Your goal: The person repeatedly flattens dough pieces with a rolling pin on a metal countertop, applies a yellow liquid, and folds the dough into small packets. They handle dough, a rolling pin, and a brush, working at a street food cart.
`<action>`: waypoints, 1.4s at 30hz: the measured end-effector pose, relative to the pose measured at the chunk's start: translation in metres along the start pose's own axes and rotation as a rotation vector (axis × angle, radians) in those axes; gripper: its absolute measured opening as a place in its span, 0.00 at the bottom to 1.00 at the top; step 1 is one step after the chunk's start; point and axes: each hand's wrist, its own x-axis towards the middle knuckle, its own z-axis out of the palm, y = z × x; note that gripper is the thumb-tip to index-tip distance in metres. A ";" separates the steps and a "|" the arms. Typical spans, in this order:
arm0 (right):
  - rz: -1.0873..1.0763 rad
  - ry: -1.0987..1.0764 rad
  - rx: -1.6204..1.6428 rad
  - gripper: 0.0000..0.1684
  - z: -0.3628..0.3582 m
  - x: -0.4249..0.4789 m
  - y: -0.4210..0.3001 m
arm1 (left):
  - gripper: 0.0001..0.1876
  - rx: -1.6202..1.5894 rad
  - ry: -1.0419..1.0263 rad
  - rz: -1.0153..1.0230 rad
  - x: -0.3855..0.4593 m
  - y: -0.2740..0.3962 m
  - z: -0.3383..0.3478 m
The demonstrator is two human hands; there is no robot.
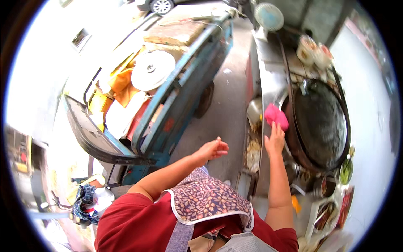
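Note:
My right hand point(275, 138) reaches forward over the metal counter, its fingertips at the near edge of a crumpled bright pink cloth point(276, 117). Whether the fingers grip the cloth or only touch it is not clear. The cloth lies beside a large round black pan point(319, 123), which has a dark, shiny inner surface. In front of my floral apron point(207, 198), my left hand point(211, 149) hangs in the air with loosely bent fingers and nothing in it.
A blue cargo tricycle bed point(182, 107) stands on the left, loaded with boards, orange cloth and a round white lid point(153, 70). A white fan point(268, 17) stands at the counter's far end. Jars and a metal pot point(327, 186) sit near the pan, by the wall.

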 end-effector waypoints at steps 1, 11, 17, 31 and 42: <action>0.011 -0.001 -0.055 0.27 0.011 0.022 0.000 | 0.32 -0.018 0.005 0.008 0.003 0.010 -0.011; 0.226 -0.201 -0.376 0.33 0.076 0.084 0.017 | 0.32 -0.137 0.212 0.029 0.015 0.100 -0.169; 0.499 -0.171 0.426 0.13 0.078 0.114 0.004 | 0.32 -0.175 0.242 0.084 0.027 0.131 -0.197; -0.419 -0.354 1.197 0.27 -0.036 0.253 -0.286 | 0.30 0.039 -0.059 0.678 0.067 0.224 -0.110; -0.153 -0.422 1.509 0.48 0.018 0.216 -0.332 | 0.29 -0.160 0.450 0.964 0.111 0.214 -0.072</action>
